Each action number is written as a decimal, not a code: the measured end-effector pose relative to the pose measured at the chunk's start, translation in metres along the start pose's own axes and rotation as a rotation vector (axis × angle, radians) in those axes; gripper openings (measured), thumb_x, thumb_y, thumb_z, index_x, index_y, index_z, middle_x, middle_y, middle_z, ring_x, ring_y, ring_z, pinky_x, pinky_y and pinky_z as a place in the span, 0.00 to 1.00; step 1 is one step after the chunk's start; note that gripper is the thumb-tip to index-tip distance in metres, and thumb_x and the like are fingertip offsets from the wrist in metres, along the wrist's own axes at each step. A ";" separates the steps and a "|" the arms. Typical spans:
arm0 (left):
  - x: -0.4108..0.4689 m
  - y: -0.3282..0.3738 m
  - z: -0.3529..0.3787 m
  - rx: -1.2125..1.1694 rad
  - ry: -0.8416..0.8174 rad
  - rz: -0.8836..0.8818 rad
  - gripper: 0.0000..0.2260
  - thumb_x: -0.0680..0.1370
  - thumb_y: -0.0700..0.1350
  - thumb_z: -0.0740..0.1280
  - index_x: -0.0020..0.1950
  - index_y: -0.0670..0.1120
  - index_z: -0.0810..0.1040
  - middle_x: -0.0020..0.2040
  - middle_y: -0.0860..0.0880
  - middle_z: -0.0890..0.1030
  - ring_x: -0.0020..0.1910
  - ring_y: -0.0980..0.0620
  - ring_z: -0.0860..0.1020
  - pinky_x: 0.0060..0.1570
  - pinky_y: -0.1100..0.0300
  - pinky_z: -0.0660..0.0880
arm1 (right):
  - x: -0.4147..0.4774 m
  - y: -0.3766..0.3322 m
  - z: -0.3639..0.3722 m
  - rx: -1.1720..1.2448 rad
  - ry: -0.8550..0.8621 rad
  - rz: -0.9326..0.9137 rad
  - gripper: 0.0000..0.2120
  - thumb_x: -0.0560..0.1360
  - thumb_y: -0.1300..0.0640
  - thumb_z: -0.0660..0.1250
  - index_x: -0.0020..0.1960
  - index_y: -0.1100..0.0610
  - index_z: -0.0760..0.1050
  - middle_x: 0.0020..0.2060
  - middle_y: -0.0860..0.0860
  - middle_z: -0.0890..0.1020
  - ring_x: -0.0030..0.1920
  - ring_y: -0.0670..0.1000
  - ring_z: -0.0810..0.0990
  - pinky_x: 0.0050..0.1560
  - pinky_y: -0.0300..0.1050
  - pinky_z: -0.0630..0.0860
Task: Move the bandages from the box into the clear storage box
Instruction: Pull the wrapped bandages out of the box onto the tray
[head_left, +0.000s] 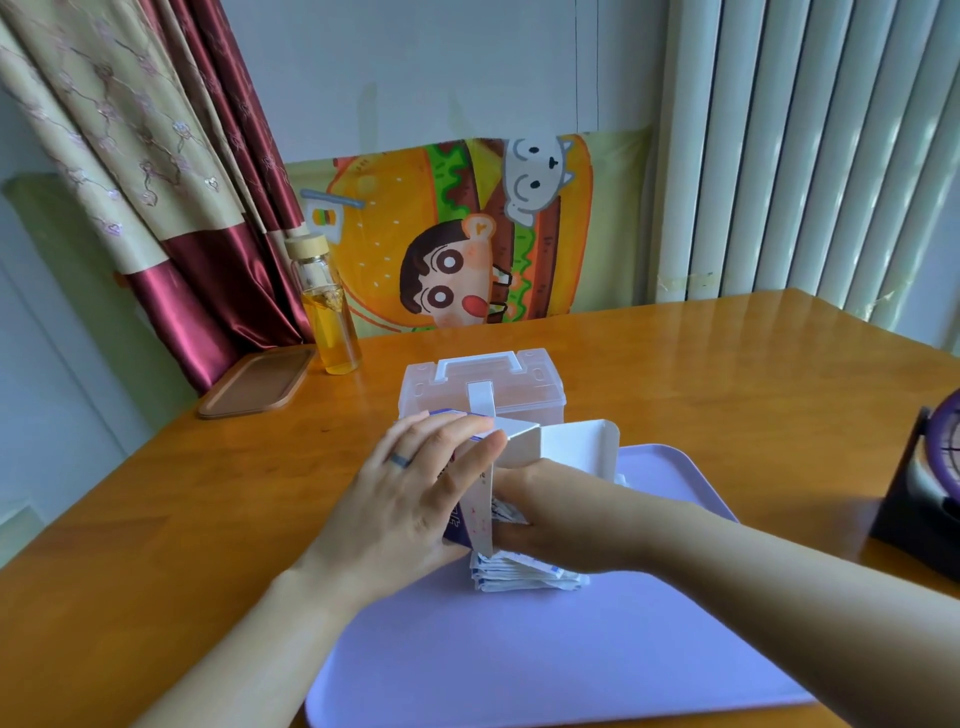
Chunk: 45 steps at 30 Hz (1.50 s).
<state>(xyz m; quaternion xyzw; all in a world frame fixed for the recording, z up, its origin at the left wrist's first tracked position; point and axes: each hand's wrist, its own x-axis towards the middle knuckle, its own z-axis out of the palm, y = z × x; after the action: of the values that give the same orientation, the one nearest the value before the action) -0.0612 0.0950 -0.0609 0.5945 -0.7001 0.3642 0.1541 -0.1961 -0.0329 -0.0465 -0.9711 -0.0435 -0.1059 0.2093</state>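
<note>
Your left hand (415, 499) grips the upended box (519, 447), your right hand (566, 514) pinches bandages (524, 571) spilling from its mouth onto the lavender tray (519, 665), and the clear storage box (519, 400) behind sits latched, the transfer apparently not yet begun.

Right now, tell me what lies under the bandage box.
A stack of wrapped bandages lies on the purple tray beneath the bandage box. The right hand covers the stack's top, and the box's inside is hidden.
</note>
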 end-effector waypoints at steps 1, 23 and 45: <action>-0.001 0.001 0.001 -0.002 -0.004 0.001 0.40 0.71 0.54 0.71 0.74 0.48 0.50 0.67 0.45 0.68 0.65 0.43 0.71 0.64 0.45 0.68 | 0.002 0.003 0.002 -0.022 -0.006 0.004 0.10 0.78 0.56 0.63 0.56 0.59 0.75 0.52 0.53 0.79 0.49 0.53 0.75 0.51 0.42 0.71; -0.024 -0.030 0.001 0.138 -0.019 -0.162 0.45 0.66 0.54 0.73 0.74 0.43 0.51 0.66 0.42 0.67 0.65 0.42 0.68 0.67 0.45 0.63 | -0.016 0.033 -0.013 -0.053 0.245 0.167 0.26 0.72 0.67 0.62 0.61 0.42 0.77 0.50 0.46 0.84 0.41 0.48 0.77 0.42 0.39 0.74; 0.009 0.016 0.012 -0.503 0.349 -0.590 0.51 0.67 0.64 0.71 0.74 0.63 0.34 0.71 0.44 0.58 0.70 0.60 0.60 0.64 0.74 0.61 | -0.024 0.010 -0.033 0.899 0.180 0.336 0.19 0.72 0.48 0.69 0.61 0.50 0.72 0.55 0.48 0.80 0.51 0.51 0.82 0.47 0.44 0.78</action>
<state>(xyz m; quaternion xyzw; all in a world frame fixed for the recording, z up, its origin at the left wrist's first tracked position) -0.0758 0.0805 -0.0681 0.6428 -0.5305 0.2173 0.5082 -0.2248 -0.0568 -0.0261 -0.7652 0.0908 -0.1250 0.6250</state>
